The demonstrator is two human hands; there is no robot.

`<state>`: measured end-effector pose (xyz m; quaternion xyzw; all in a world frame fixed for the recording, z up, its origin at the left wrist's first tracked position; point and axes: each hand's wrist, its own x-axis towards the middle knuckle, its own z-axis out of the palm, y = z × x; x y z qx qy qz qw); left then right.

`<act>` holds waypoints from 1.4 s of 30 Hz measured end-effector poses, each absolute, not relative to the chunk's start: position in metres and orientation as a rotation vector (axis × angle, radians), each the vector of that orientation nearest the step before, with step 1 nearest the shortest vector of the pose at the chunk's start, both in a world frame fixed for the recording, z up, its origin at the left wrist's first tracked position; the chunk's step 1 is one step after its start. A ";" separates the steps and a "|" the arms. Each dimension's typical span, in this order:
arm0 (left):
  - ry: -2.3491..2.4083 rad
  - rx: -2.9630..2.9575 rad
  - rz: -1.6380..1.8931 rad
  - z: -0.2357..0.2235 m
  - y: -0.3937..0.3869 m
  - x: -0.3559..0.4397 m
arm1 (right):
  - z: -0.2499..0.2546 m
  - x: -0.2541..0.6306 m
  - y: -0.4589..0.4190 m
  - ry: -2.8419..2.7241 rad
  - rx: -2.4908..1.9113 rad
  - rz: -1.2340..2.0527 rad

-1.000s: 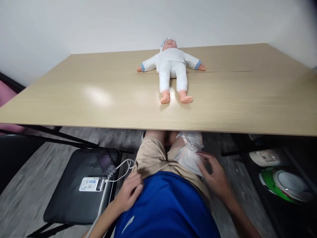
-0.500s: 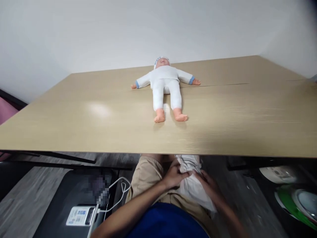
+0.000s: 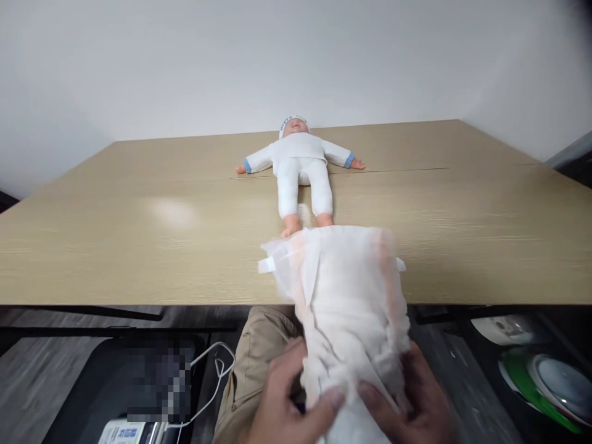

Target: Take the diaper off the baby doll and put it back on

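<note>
A white diaper (image 3: 351, 277) with peach stripes and side tabs is spread open between my hands, its far end over the table's front edge. My left hand (image 3: 296, 394) grips its near left side, thumb on top. On the near right side my right hand (image 3: 411, 394) holds it the same way, slightly blurred. Beyond the diaper, a baby doll (image 3: 300, 160) in white clothes with blue cuffs and a printed cap lies face up on the table, arms stretched out. One of its feet is partly hidden behind the diaper.
The wooden table (image 3: 139, 259) has a thin seam across it and meets a pale wall (image 3: 208, 68). At lower left, a black seat (image 3: 87, 382) bears a white device and a white cable (image 3: 217, 354). A green and white round object (image 3: 531, 388) sits at lower right.
Both hands have brought the diaper up from my lap towards the table edge. It was bunched up and is now opened out, covering part of the doll's feet.
</note>
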<state>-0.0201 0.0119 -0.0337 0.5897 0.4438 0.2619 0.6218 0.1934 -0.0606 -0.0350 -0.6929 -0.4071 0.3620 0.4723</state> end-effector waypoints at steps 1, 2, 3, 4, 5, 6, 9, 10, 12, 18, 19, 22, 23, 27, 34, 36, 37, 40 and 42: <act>1.074 1.354 0.647 -0.030 0.021 -0.018 | -0.030 0.189 -0.047 -0.991 -1.682 0.893; 1.114 1.356 0.686 -0.025 0.030 -0.016 | -0.026 0.186 -0.035 -1.015 -1.668 0.898; 1.134 1.361 0.714 -0.022 0.036 -0.014 | -0.024 0.184 -0.024 -1.068 -1.661 0.896; 1.132 1.371 0.722 -0.019 0.041 -0.014 | -0.023 0.185 -0.015 -1.134 -1.668 0.878; 1.129 1.388 0.720 -0.017 0.045 -0.014 | -0.024 0.186 -0.010 -1.199 -1.692 0.835; 1.134 1.420 0.711 -0.017 0.047 -0.016 | -0.027 0.188 -0.006 -1.253 -1.725 0.760; 1.192 1.664 0.670 -0.020 0.053 -0.029 | -0.033 0.193 -0.003 -1.324 -1.827 0.381; 1.201 1.796 0.673 -0.019 0.056 -0.034 | -0.033 0.194 -0.002 -1.354 -1.828 0.238; 1.190 2.069 0.732 -0.015 0.069 -0.045 | -0.029 0.195 0.006 -1.461 -1.771 0.002; 1.218 2.620 0.921 0.018 0.167 -0.048 | -0.013 0.192 0.068 -2.015 -1.514 -0.013; 1.231 2.698 0.891 0.022 0.189 -0.043 | -0.013 0.192 0.079 -2.074 -1.515 0.026; 1.164 2.926 0.664 0.028 0.254 -0.021 | -0.018 0.193 0.103 -2.156 -1.586 0.093; 1.090 3.002 0.555 0.030 0.273 -0.013 | -0.020 0.193 0.108 -2.169 -1.608 0.108; 0.605 3.274 0.092 0.044 0.320 0.018 | -0.022 0.196 0.114 -2.204 -1.637 0.140; 0.243 3.295 -0.030 0.053 0.342 0.053 | -0.018 0.200 0.118 -2.233 -1.635 0.220; 0.200 3.231 0.141 0.049 0.345 0.059 | -0.016 0.203 0.121 -2.257 -1.626 0.247; 0.178 3.193 0.218 0.048 0.346 0.061 | -0.016 0.204 0.122 -2.268 -1.628 0.261; 0.099 3.047 0.388 0.055 0.352 0.065 | -0.014 0.208 0.130 -2.278 -1.640 0.312; 0.074 2.915 0.492 0.070 0.357 0.065 | -0.014 0.212 0.139 -2.273 -1.639 0.339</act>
